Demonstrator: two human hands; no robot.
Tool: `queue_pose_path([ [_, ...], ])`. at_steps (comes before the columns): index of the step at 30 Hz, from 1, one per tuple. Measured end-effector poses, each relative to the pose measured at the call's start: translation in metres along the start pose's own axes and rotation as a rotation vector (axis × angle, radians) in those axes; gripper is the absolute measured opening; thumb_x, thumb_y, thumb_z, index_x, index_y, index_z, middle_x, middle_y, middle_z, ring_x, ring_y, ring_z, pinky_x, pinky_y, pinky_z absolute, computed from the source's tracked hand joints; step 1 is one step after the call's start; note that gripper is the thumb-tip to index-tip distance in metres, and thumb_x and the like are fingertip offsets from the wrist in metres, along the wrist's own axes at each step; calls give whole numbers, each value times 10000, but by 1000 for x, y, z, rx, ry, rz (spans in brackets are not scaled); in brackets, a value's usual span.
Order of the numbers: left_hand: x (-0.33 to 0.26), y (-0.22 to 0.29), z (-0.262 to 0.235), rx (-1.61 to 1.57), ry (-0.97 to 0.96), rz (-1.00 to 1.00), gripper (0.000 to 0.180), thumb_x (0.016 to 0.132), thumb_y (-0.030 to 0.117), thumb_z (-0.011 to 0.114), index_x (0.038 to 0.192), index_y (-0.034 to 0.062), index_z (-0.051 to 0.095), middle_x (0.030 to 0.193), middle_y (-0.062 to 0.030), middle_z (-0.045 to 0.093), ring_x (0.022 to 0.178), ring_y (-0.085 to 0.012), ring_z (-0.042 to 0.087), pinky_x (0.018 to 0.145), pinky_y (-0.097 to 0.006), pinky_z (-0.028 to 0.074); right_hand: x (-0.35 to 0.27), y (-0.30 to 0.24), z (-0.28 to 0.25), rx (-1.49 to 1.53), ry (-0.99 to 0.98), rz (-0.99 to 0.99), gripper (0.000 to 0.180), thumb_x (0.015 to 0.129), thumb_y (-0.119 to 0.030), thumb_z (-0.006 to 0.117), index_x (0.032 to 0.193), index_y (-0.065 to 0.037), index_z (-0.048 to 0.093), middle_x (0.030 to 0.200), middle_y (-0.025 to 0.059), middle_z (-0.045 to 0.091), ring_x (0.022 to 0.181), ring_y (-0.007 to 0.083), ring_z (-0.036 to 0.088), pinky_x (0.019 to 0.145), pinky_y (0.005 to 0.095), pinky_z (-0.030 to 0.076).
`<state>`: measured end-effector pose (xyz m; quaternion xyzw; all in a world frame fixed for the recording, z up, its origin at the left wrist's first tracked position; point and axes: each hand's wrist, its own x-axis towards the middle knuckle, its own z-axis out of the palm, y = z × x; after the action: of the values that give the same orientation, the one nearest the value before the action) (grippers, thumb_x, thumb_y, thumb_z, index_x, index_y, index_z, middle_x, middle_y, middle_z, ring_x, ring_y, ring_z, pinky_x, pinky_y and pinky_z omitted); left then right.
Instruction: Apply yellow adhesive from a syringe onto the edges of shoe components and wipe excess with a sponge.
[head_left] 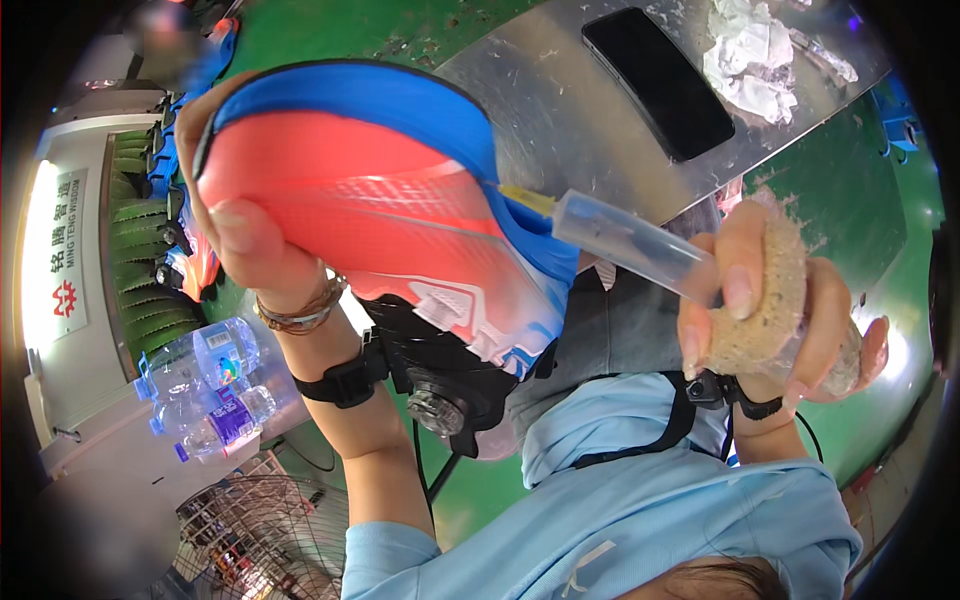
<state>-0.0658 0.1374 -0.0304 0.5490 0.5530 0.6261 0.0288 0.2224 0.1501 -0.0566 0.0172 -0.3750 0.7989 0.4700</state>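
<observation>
My left hand [245,240] grips a coral-red shoe [340,180] by its rounded left end, thumb on the red side and fingers largely hidden behind. A blue band [400,95] runs along the shoe's upper edge, and white and blue patterns mark its right part. In my right hand [770,310] are a translucent syringe [630,240] and a worn beige sponge [765,320]. The syringe's yellow tip [525,199] points left and meets the blue band, though I cannot tell if it touches. A black part with a clear round knob [437,408] shows below the shoe.
A metal table [540,110] at the back carries a black phone [660,85] and crumpled white paper [750,60]. Left are clear plastic bottles [215,375], a rack [150,230] with other shoes, and a wire fan guard [260,530]. The floor is green.
</observation>
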Motion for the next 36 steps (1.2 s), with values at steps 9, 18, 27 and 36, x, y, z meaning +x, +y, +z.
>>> queue_pose_path([
  [9, -15, -41, -28, 41, 243, -85, 647, 729, 534, 585, 1020, -42, 542, 938, -119, 578, 851, -183, 571, 748, -307, 465, -12, 17, -6, 31, 126, 122, 534, 819, -556, 422, 499, -143, 536, 965, 192, 413, 694, 348, 556, 562, 348, 505],
  [18, -40, -55, -62, 65, 299, -310, 573, 774, 487, 558, 1020, -31, 554, 938, -124, 594, 856, -185, 586, 747, -314, 481, -29, 18, -10, 62, 167, 183, 625, 811, -618, 372, 578, -87, 607, 998, 297, 443, 804, 374, 536, 707, 420, 442],
  [27, -124, 12, -92, 65, 225, -650, 502, 819, 439, 531, 1019, -20, 567, 938, -130, 610, 861, -187, 601, 746, -321, 498, -43, 9, -13, -43, 209, 296, 588, 806, -606, 420, 525, -108, 561, 933, 238, 432, 697, 340, 554, 598, 377, 478],
  [36, -36, -106, -46, -223, 128, -734, 436, 864, 392, 504, 1018, -8, 580, 938, -135, 625, 865, -188, 617, 745, -328, 514, -47, 5, -12, -157, 235, 281, 614, 809, -605, 378, 590, -72, 589, 1023, 335, 458, 824, 361, 524, 736, 389, 413],
])
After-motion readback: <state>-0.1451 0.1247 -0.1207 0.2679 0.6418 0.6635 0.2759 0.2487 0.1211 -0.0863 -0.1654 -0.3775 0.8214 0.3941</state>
